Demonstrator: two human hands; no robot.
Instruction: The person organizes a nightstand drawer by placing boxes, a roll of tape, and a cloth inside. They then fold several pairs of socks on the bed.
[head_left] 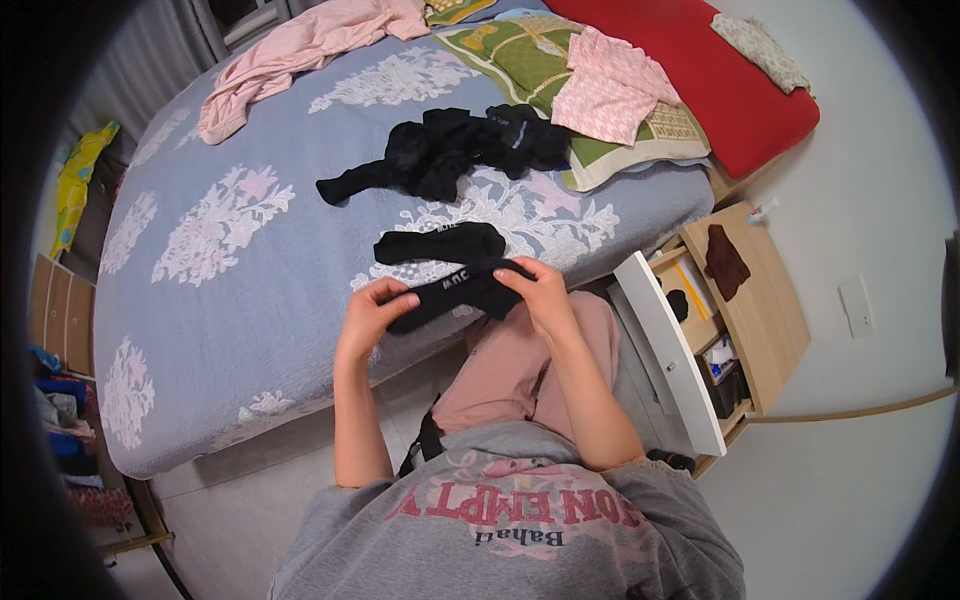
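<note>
A black sock (455, 294) with pale lettering is stretched sideways between my two hands, over the near edge of the bed. My left hand (376, 312) pinches one end between thumb and fingers. At the other end, my right hand (535, 290) grips the fabric, its thumb on top. Just beyond, another black sock (440, 243) lies flat on the bedspread. Farther back sits a loose heap of black socks (450, 148), one trailing out to the left.
The bed (240, 330) has a blue floral cover. Pink clothing (300, 50) lies at its far left, a pink patterned cloth (610, 85) on a green pillow (595, 160). At right, a nightstand (775, 320) has its drawer (670, 350) pulled out; a dark brown cloth (726, 262) lies on top.
</note>
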